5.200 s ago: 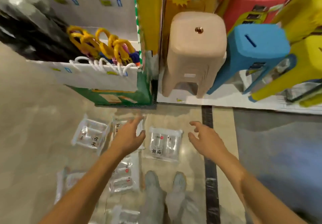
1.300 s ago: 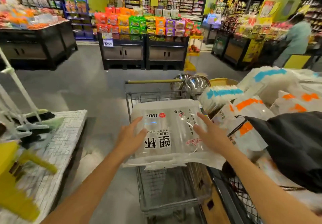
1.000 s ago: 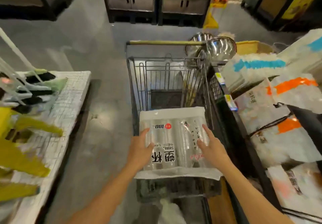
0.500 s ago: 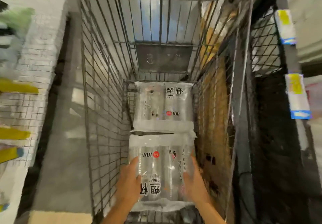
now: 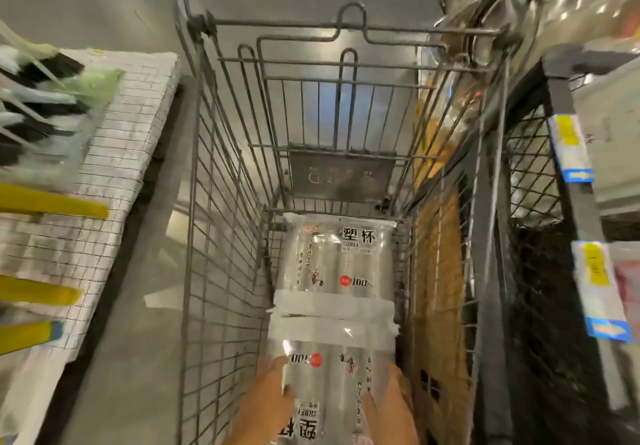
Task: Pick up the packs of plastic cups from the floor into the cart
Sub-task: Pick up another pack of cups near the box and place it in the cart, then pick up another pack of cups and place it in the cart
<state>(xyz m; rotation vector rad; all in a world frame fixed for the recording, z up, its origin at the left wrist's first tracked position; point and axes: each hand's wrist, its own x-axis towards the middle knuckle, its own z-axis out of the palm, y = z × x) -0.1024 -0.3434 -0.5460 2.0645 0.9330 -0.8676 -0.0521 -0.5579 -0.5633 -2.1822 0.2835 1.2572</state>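
Note:
I look down into a grey wire cart (image 5: 221, 271). A clear pack of plastic cups (image 5: 337, 257) with black print lies flat at the far end of the cart's bottom. A second pack of plastic cups (image 5: 332, 368) sits low in the cart just in front of it, its sealed end touching the first pack's end. My left hand (image 5: 266, 406) presses the near pack's left side and my right hand (image 5: 391, 406) its right side. Both hands grip this near pack. The lower part of the pack runs out of frame.
A white gridded display platform (image 5: 114, 174) with brushes and yellow handles stands left of the cart. A dark mesh shelf rack (image 5: 533, 236) with yellow and blue price tags presses close on the right. Shiny steel bowls (image 5: 519, 1) sit at the upper right. Grey floor lies beyond.
Both hands have lowered the near pack a little deeper into the cart, up against the pack lying there. The view has pulled back, showing more of the cart's far end.

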